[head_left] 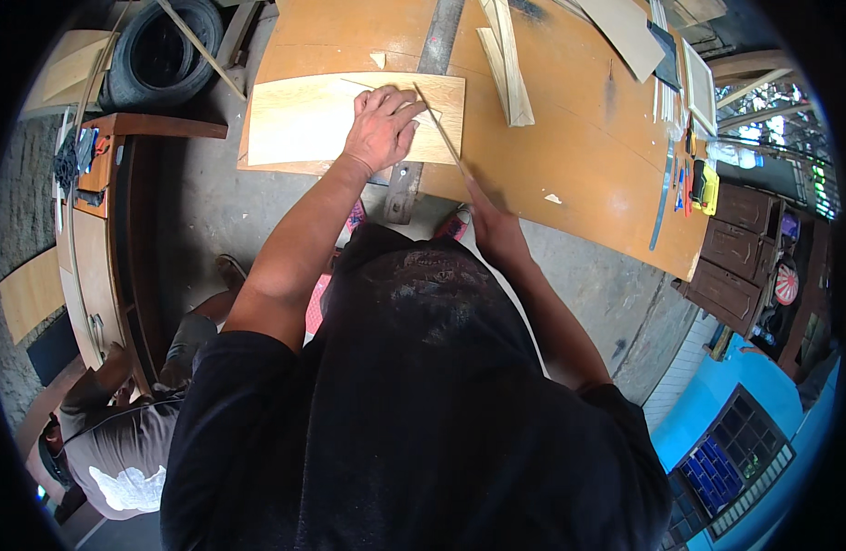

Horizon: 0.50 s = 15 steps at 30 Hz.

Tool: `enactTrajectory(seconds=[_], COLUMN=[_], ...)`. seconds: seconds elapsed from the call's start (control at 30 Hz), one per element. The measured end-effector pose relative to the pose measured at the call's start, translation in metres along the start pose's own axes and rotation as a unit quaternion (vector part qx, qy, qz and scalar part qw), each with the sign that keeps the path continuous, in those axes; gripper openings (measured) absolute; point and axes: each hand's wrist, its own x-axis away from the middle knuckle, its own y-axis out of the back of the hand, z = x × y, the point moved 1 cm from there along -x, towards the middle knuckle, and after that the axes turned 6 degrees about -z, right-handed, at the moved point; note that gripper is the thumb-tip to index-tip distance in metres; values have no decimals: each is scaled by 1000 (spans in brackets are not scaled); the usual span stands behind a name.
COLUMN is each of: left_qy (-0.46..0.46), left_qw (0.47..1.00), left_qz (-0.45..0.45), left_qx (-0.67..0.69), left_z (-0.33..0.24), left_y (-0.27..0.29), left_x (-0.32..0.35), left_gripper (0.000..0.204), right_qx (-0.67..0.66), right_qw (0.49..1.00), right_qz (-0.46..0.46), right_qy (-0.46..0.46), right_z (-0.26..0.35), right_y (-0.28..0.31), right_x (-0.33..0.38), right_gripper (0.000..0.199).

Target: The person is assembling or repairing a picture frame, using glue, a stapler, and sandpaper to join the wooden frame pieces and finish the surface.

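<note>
Head view is showing a person leaning over an orange-brown table (570, 156), pressing the left hand (379, 129) flat, fingers spread, on a pale wooden board (304, 119) near the table's front edge. The right hand (492, 225) is closing its grip around the near end of a thin wooden strip (439, 129), which is slanting up and away from that grip across the board's right end, just beside the left fingers. A metal ruler (432, 64) is lying under the board, running away from both hands. Judging by this, the marking or trimming along the strip is looking underway, with the board uncut. More wooden slats (507, 64) are waiting beyond.
</note>
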Motion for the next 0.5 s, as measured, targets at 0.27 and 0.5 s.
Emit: enactTrajectory(seconds=[0.27, 0.5], left_qy=[45, 30], left_qw=[999, 999], left_qz=[-6, 3], left_qx=[16, 9], left_z=[1, 1], left_y=[0, -2], left_x=[-1, 2], left_gripper=[35, 37], right_qx=[67, 79], right_qw=[991, 987], right_qz=[-70, -96], right_qy=[97, 98], right_z=[-1, -3], right_y=[-18, -18], right_x=[-30, -4], right_gripper=[50, 52])
